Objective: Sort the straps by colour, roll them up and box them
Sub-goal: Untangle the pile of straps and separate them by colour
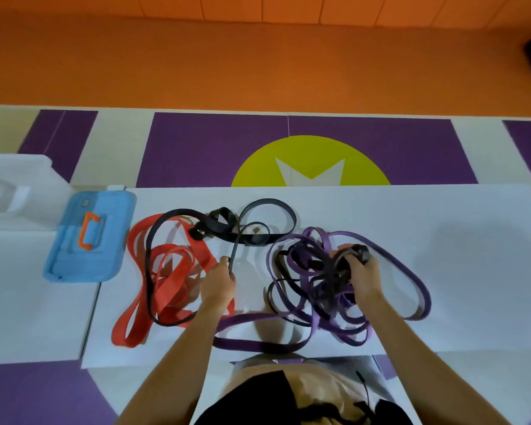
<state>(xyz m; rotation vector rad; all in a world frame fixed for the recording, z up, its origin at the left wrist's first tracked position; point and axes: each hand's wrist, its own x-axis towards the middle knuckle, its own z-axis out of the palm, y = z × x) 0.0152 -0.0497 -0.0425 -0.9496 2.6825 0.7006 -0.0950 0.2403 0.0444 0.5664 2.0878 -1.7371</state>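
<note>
On a white table (457,271) lie three tangles of flat straps. Red straps (172,271) sprawl at the left, black straps (227,225) loop across the middle back, and purple straps (390,271) pile up at the right with some black ones mixed in. My left hand (219,282) pinches a thin black strap that runs up toward the black loops. My right hand (364,271) grips a bunch of black strap on top of the purple pile.
A blue box lid with an orange handle (88,237) lies at the table's left. A white open box (16,191) stands behind it at the far left. The floor beyond is purple, white and orange.
</note>
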